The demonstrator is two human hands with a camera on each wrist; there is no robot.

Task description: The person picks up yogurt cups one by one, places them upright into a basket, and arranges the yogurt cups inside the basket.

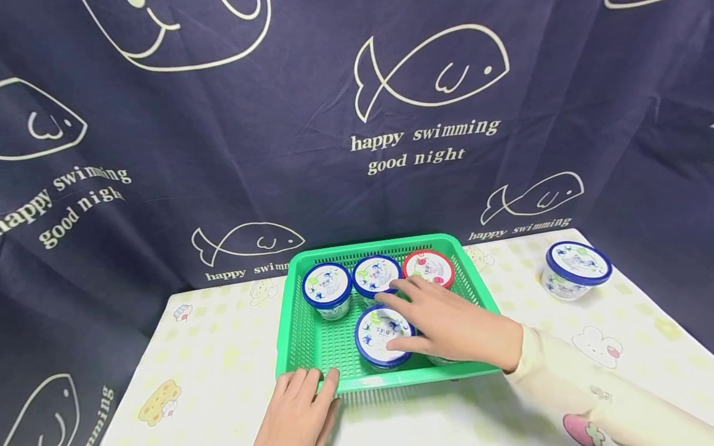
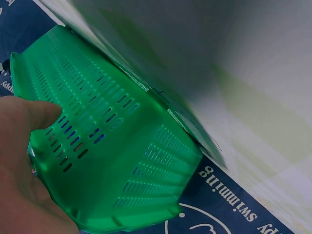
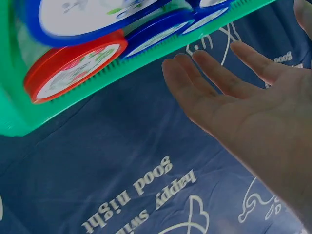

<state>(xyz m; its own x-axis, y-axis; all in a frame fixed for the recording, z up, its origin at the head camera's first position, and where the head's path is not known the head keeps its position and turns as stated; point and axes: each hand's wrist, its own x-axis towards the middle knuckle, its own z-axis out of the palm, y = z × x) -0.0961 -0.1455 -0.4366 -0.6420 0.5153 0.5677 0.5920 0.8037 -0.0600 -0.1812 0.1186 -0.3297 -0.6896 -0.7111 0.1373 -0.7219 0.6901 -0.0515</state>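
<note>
A green basket [image 1: 287, 310] holds several round tubs with printed lids. At its front left corner my left hand [image 1: 301, 402] grips the rim, fingers over the edge and thumb [image 2: 46, 113] against the slotted outer wall. My right hand [image 1: 446, 319] hovers over the basket with fingers spread, nothing between them. Its fingers and thumb overlap the front blue-lidded tub [image 1: 376, 334] in the head view. Behind stand two more blue-lidded tubs [image 1: 327, 285] and a red-lidded tub [image 3: 73, 73]. Another tub, at the front right, is mostly hidden under the right hand.
A separate blue-lidded tub [image 1: 577, 266] stands on the table right of the basket. The table has a pale patterned cloth [image 1: 217, 359]. A dark blue fish-print curtain [image 1: 312, 155] hangs right behind the table and along its sides.
</note>
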